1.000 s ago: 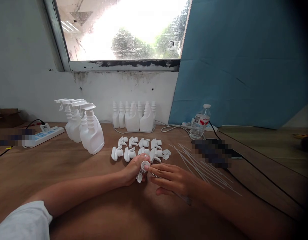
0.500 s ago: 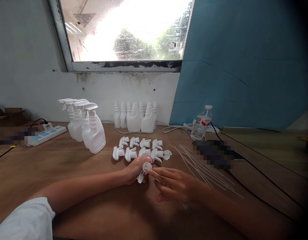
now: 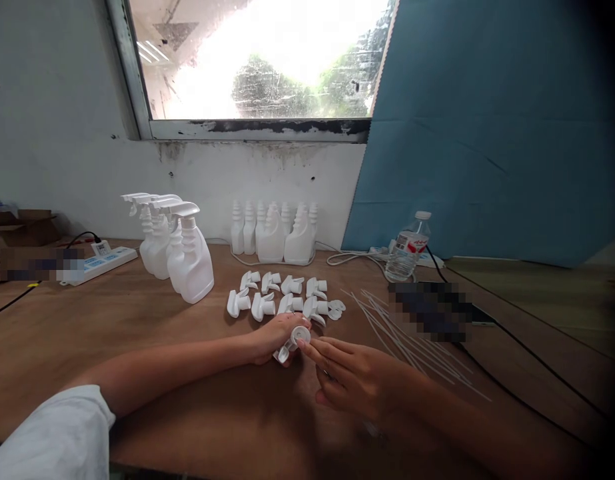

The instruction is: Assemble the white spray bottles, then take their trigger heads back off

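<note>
My left hand point(image 3: 274, 335) is wrapped round a white trigger spray head point(image 3: 300, 334), its round collar opening tipped up towards me. The fingertips of my right hand point(image 3: 357, 373) touch the rim of that opening, with the fingers pressed together. What they pinch, if anything, is too small to make out. Just beyond my left hand lie several more white spray heads point(image 3: 264, 307) in two rows. A small pile of white ring gaskets point(image 3: 336, 309) sits at the right end of the front row. Thin white dip tubes point(image 3: 412, 350) are spread beyond my right hand.
Assembled spray bottles point(image 3: 192, 267) stand at the left, and white bottles without heads point(image 3: 271, 240) stand by the wall. A power strip point(image 3: 104, 265) is at far left. On the right are a water bottle point(image 3: 407, 250), a dark phone-like device point(image 3: 482, 317) and cables.
The view has shifted slightly. The spray head is turned a little in my left hand, and my right fingertips stay at its collar. Nothing has been let go.
</note>
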`<state>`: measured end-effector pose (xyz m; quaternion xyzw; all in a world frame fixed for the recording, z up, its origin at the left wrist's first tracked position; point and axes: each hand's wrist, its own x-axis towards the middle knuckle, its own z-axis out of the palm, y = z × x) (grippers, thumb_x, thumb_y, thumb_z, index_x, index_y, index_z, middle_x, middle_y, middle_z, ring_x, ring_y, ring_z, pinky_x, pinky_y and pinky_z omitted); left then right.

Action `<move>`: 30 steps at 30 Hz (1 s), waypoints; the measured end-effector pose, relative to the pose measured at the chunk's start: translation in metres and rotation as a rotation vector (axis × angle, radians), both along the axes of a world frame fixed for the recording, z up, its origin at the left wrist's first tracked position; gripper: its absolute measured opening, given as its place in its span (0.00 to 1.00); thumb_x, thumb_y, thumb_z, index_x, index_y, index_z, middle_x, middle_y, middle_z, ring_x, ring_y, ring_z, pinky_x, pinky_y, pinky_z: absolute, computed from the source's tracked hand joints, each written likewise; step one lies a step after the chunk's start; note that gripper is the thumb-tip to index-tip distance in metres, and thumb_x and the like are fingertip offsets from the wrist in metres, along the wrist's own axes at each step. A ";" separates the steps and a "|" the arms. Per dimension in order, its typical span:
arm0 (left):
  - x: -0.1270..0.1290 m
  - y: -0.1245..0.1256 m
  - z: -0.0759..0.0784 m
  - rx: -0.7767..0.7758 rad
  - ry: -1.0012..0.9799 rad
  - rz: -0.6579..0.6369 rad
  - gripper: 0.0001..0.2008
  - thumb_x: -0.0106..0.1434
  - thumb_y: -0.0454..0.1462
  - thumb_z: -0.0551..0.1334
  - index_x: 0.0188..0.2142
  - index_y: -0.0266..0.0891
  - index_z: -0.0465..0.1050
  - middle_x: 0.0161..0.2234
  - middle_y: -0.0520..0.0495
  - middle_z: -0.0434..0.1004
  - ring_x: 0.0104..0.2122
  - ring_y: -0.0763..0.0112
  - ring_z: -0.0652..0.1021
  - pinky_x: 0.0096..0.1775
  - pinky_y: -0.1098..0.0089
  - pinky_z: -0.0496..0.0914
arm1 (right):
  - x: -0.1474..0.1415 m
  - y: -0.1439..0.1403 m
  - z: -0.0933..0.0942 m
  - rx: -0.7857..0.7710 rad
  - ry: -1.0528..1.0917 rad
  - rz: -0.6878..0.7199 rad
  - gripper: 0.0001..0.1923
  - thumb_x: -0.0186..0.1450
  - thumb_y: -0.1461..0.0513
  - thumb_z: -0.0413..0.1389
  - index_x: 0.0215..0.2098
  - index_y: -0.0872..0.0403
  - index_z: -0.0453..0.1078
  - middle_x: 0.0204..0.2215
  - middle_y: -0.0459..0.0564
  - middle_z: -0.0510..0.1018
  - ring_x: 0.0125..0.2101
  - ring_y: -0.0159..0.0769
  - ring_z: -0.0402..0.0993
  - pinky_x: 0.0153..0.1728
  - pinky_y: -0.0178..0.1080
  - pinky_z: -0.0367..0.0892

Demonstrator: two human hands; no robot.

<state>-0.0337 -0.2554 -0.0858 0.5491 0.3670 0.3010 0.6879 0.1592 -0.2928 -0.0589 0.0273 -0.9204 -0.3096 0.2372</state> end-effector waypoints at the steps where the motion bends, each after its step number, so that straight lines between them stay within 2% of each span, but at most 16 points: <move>1: 0.000 0.000 0.000 -0.001 0.014 0.007 0.12 0.59 0.45 0.57 0.26 0.39 0.63 0.15 0.56 0.60 0.13 0.77 0.62 0.13 0.77 0.58 | 0.000 -0.001 0.000 0.016 -0.005 -0.008 0.13 0.65 0.61 0.58 0.24 0.58 0.66 0.44 0.68 0.77 0.49 0.49 0.74 0.48 0.45 0.75; 5: 0.000 0.001 -0.003 0.009 0.055 0.023 0.13 0.59 0.46 0.57 0.27 0.39 0.64 0.16 0.55 0.61 0.13 0.77 0.62 0.13 0.77 0.58 | -0.001 -0.005 0.002 0.054 -0.012 -0.028 0.13 0.64 0.61 0.58 0.24 0.59 0.68 0.39 0.67 0.79 0.47 0.50 0.76 0.47 0.45 0.76; 12: -0.002 -0.005 0.001 -0.044 0.017 0.001 0.12 0.60 0.45 0.57 0.27 0.38 0.64 0.15 0.55 0.61 0.13 0.77 0.61 0.13 0.77 0.57 | 0.001 -0.008 0.001 0.062 0.000 -0.054 0.12 0.66 0.60 0.56 0.27 0.60 0.69 0.44 0.68 0.77 0.51 0.48 0.73 0.50 0.46 0.74; 16: -0.003 -0.007 0.004 -0.082 0.002 -0.004 0.10 0.60 0.43 0.56 0.28 0.39 0.64 0.14 0.55 0.59 0.12 0.77 0.59 0.14 0.77 0.54 | 0.001 -0.002 -0.001 -0.019 0.037 -0.058 0.12 0.65 0.58 0.57 0.31 0.60 0.71 0.48 0.66 0.76 0.53 0.49 0.71 0.50 0.48 0.74; 20: -0.003 -0.005 0.002 -0.119 -0.017 0.023 0.10 0.61 0.44 0.55 0.29 0.40 0.63 0.15 0.55 0.60 0.12 0.77 0.60 0.14 0.77 0.52 | -0.002 0.004 -0.002 -0.101 0.064 -0.080 0.14 0.65 0.56 0.58 0.35 0.62 0.71 0.55 0.69 0.70 0.59 0.54 0.63 0.54 0.55 0.70; 26: -0.002 -0.006 -0.003 -0.111 -0.079 0.052 0.15 0.59 0.49 0.58 0.31 0.39 0.64 0.17 0.56 0.62 0.12 0.77 0.61 0.15 0.76 0.55 | -0.001 0.003 0.000 -0.089 0.060 -0.055 0.10 0.65 0.60 0.59 0.29 0.60 0.69 0.55 0.69 0.69 0.60 0.53 0.62 0.57 0.54 0.67; 30: -0.002 -0.006 -0.001 -0.132 -0.116 0.077 0.15 0.58 0.48 0.60 0.30 0.40 0.62 0.16 0.57 0.59 0.14 0.78 0.61 0.15 0.78 0.55 | 0.002 0.005 -0.002 -0.202 0.101 -0.017 0.10 0.66 0.60 0.57 0.31 0.61 0.69 0.53 0.68 0.72 0.59 0.50 0.64 0.58 0.51 0.66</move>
